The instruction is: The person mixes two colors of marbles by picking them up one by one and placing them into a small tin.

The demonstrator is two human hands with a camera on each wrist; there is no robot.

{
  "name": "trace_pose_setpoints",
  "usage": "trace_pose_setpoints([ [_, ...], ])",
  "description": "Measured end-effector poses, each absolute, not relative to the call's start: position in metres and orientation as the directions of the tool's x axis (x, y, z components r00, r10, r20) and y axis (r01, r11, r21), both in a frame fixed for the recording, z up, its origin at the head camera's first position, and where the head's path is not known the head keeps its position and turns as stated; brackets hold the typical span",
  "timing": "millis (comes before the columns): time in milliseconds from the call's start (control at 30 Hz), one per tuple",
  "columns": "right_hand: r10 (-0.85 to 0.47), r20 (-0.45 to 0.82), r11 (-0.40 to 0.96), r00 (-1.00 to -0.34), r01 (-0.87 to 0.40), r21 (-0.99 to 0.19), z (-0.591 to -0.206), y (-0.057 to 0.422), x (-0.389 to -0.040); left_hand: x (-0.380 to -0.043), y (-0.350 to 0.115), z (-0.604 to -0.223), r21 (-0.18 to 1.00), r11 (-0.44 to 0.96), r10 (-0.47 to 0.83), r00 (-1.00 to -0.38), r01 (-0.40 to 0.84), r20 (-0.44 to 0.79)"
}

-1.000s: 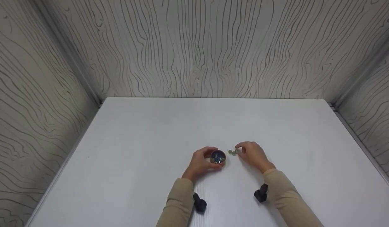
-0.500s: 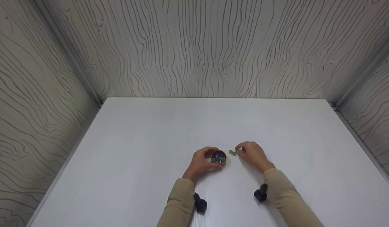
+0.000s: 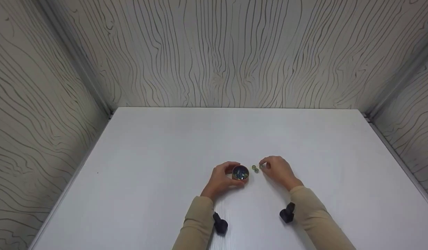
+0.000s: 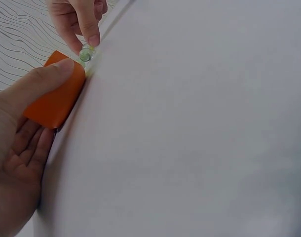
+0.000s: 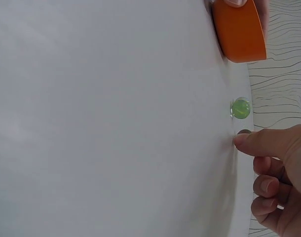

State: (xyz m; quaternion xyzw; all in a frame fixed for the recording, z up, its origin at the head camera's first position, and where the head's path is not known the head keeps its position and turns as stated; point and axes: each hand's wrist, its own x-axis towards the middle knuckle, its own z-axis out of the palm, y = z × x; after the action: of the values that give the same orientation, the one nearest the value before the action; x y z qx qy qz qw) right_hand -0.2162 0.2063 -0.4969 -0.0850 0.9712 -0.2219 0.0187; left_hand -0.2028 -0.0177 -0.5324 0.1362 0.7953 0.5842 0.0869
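My left hand (image 3: 221, 178) grips a small round cup (image 4: 56, 101), orange outside, from its left side. Its thumb lies along the cup's near wall. Inside the cup's dark opening (image 3: 240, 173) sit shiny blue and green glass pieces. To the cup's right, two clear green glass marbles (image 3: 254, 167) lie close together on the white table (image 3: 165, 146). My right hand (image 3: 278, 171) is just beyond them, thumb and forefinger pinching another green marble (image 3: 261, 166). In the right wrist view, the thumb mostly covers that marble, while a loose green marble (image 5: 241, 108) shows between hand and cup.
Black wrist-camera mounts (image 3: 220, 224) hang at the inner side of both sleeves. A wood-grain patterned panel (image 3: 214, 55) rises behind the table's far edge, with similar panels at left and right.
One loose marble has shifted slightly toward me and away from my right fingertips. The cup in my left hand has moved very slightly right. My right hand stays in nearly the same place.
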Motion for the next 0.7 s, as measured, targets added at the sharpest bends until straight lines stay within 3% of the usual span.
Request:
trace_pose_setpoints([
  [700, -0.168, 0.049, 0.874, -0.985, -0.172, -0.455, -0.496, 0.205, -0.205, -0.202, -0.017, -0.531, 0.952, 0.289, 0.317, -0.948, 0.101, 0.004],
])
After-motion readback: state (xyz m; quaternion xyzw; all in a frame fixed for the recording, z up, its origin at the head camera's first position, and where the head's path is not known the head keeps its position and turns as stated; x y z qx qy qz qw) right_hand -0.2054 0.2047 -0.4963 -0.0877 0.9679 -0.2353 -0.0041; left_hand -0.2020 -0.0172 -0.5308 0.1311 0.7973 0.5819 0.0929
